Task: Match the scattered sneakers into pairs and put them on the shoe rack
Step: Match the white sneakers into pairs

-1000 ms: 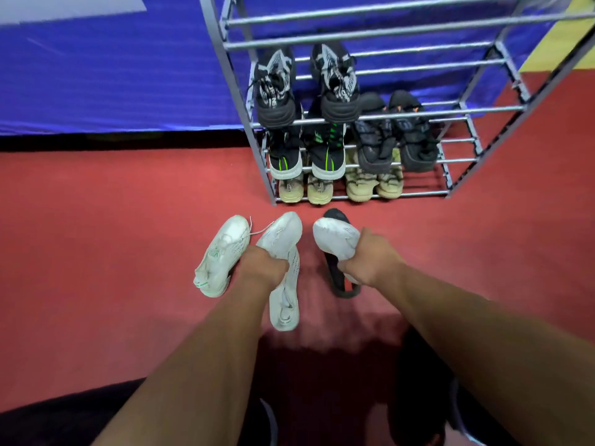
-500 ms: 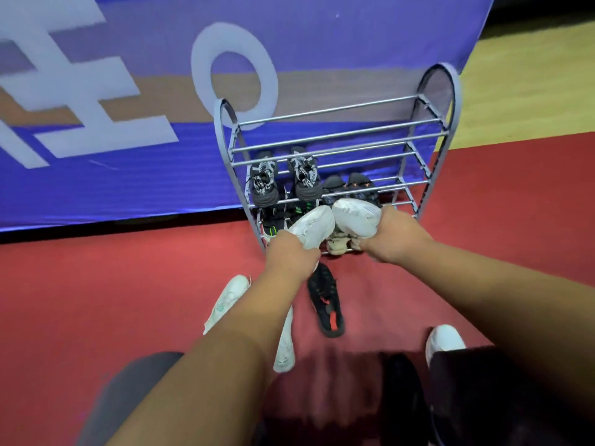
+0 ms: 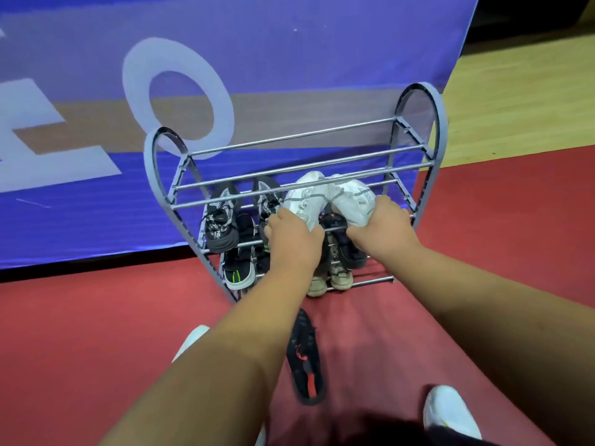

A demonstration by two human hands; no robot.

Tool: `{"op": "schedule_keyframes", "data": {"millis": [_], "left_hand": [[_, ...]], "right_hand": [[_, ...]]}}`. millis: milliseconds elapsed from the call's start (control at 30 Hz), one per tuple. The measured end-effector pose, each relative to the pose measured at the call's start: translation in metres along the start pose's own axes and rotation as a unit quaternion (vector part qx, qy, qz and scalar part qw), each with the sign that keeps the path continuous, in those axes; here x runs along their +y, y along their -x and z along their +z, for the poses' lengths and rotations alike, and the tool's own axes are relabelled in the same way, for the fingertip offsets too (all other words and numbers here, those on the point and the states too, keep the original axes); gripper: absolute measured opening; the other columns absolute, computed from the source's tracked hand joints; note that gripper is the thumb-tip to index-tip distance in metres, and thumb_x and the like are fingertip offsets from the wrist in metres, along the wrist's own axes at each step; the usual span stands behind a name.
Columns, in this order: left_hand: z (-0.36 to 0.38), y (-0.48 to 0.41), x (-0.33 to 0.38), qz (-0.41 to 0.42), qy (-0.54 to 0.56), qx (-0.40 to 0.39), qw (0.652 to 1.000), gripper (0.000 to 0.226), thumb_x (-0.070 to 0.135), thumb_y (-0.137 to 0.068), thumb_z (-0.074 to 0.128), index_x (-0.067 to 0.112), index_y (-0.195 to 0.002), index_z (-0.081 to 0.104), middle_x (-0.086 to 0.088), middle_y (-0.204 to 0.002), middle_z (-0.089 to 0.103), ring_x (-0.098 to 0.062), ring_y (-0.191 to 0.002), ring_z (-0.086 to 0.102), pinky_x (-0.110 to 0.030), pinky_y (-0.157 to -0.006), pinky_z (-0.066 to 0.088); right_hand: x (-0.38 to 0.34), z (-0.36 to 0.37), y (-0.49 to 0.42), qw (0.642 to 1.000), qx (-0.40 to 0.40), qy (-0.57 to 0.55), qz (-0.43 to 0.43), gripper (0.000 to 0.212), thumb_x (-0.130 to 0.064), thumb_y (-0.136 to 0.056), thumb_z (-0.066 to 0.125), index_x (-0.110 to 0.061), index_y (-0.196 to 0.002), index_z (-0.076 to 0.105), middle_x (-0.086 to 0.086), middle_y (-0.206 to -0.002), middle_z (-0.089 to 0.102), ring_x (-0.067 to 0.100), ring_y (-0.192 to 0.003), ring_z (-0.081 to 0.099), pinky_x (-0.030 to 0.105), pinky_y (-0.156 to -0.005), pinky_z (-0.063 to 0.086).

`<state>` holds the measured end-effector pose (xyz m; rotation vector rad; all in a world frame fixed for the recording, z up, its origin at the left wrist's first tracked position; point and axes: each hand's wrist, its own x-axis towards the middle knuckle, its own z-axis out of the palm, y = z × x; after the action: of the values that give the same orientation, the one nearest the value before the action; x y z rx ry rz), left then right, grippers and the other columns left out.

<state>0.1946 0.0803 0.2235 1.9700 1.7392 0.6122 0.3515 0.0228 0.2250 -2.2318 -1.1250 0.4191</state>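
Observation:
A grey metal shoe rack (image 3: 415,146) stands against a blue banner. My left hand (image 3: 291,235) grips the heel of one white sneaker (image 3: 306,196), and my right hand (image 3: 384,225) grips the heel of a second white sneaker (image 3: 351,196). Both shoes point toe-first into the rack's upper middle shelf, to the right of a black-and-white patterned pair (image 3: 222,217). Lower shelves hold black shoes with green marks (image 3: 236,273), dark shoes (image 3: 349,249) and beige shoes (image 3: 338,275). A black sneaker with red marks (image 3: 306,355) and a white sneaker (image 3: 190,341) lie on the floor.
The floor is red matting (image 3: 80,333), with wooden flooring (image 3: 521,101) to the right of the banner. The rack's top two shelves hold no shoes. A white shoe on my own foot (image 3: 449,412) shows at the bottom right, beside dark clothing.
Both hands lifted the two white sneakers off the floor, carried them forward and pushed them toe-first onto the rack shelf. The view rose and drew back.

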Motion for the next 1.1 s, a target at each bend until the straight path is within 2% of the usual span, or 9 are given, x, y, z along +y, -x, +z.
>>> {"op": "schedule_keyframes", "data": {"millis": [167,333,533,600,700,833,1000,1033,1100], "left_hand": [[0.035,-0.047,0.008,-0.007,-0.014,0.012,1.000,0.066,0.045,-0.097,0.065,-0.001,-0.138,0.041,-0.019,-0.140,0.045,-0.037,-0.129,0.044,-0.046,-0.104,0.044],[0.061,-0.086,0.013,-0.047,-0.058,0.014,0.997,0.077,0.047,-0.098,0.063,-0.005,-0.146,0.035,-0.026,-0.146,0.042,-0.040,-0.131,0.043,-0.045,-0.107,0.046],[0.081,-0.091,0.016,-0.050,-0.103,-0.004,0.993,0.092,0.047,-0.099,0.063,-0.005,-0.158,0.015,-0.029,-0.158,0.024,-0.044,-0.141,0.032,-0.050,-0.117,0.038],[0.086,-0.085,0.015,-0.031,-0.129,-0.024,0.991,0.097,0.043,-0.098,0.065,-0.006,-0.160,0.009,-0.028,-0.161,0.021,-0.042,-0.143,0.028,-0.047,-0.120,0.032],[0.086,-0.076,0.003,0.011,-0.188,-0.039,0.981,0.099,0.041,-0.086,0.072,-0.005,-0.157,0.020,-0.024,-0.155,0.033,-0.039,-0.138,0.032,-0.044,-0.120,0.031],[0.079,-0.075,-0.015,0.057,-0.216,-0.013,0.975,0.089,0.059,-0.083,0.074,0.002,-0.144,0.042,-0.018,-0.142,0.050,-0.035,-0.130,0.043,-0.043,-0.112,0.037],[0.078,-0.070,-0.028,0.100,-0.222,-0.001,0.970,0.107,0.069,-0.084,0.069,-0.003,-0.153,0.032,-0.019,-0.147,0.049,-0.036,-0.136,0.042,-0.044,-0.115,0.038],[0.074,-0.068,-0.029,0.109,-0.227,-0.011,0.968,0.106,0.067,-0.084,0.071,-0.003,-0.154,0.031,-0.019,-0.148,0.047,-0.036,-0.136,0.041,-0.044,-0.116,0.037],[0.062,-0.065,-0.029,0.133,-0.234,-0.036,0.962,0.092,0.054,-0.086,0.075,0.000,-0.149,0.035,-0.018,-0.146,0.046,-0.035,-0.134,0.041,-0.042,-0.114,0.038]], "right_hand": [[0.011,0.035,-0.045,0.999,0.020,-0.042,0.001,0.063,-0.045,-0.067,0.071,-0.010,-0.117,0.054,0.010,-0.114,0.062,0.038,-0.115,0.054,0.038,-0.085,0.046],[0.021,0.049,-0.077,0.999,0.028,-0.026,-0.013,0.060,-0.043,-0.073,0.076,-0.007,-0.115,0.055,0.013,-0.114,0.061,0.040,-0.113,0.054,0.040,-0.087,0.043],[0.028,0.061,-0.097,1.000,0.000,-0.028,-0.014,0.066,-0.054,-0.068,0.063,-0.012,-0.117,0.057,0.013,-0.112,0.067,0.036,-0.108,0.061,0.045,-0.093,0.055],[0.031,0.065,-0.095,0.999,-0.015,-0.022,-0.025,0.069,-0.054,-0.073,0.068,-0.009,-0.125,0.058,0.014,-0.116,0.066,0.035,-0.112,0.062,0.045,-0.096,0.055],[0.035,0.064,-0.089,0.998,-0.005,-0.040,-0.040,0.075,-0.054,-0.074,0.078,-0.011,-0.131,0.056,0.012,-0.122,0.063,0.030,-0.118,0.058,0.042,-0.099,0.052],[0.043,0.063,-0.078,0.998,0.017,-0.049,-0.043,0.067,-0.045,-0.079,0.079,-0.014,-0.132,0.051,0.007,-0.122,0.051,0.026,-0.118,0.049,0.034,-0.095,0.043],[0.043,0.069,-0.064,1.000,0.002,0.000,-0.019,0.088,-0.033,-0.082,0.077,-0.004,-0.151,0.032,0.016,-0.142,0.044,0.037,-0.134,0.043,0.042,-0.110,0.040],[0.039,0.067,-0.062,1.000,-0.004,0.004,-0.002,0.092,-0.031,-0.082,0.078,-0.003,-0.154,0.027,0.018,-0.146,0.042,0.038,-0.136,0.042,0.044,-0.112,0.040],[0.029,0.060,-0.057,0.999,-0.016,0.016,0.042,0.099,-0.027,-0.082,0.080,0.000,-0.156,0.021,0.020,-0.152,0.036,0.040,-0.140,0.039,0.046,-0.115,0.039]]}}
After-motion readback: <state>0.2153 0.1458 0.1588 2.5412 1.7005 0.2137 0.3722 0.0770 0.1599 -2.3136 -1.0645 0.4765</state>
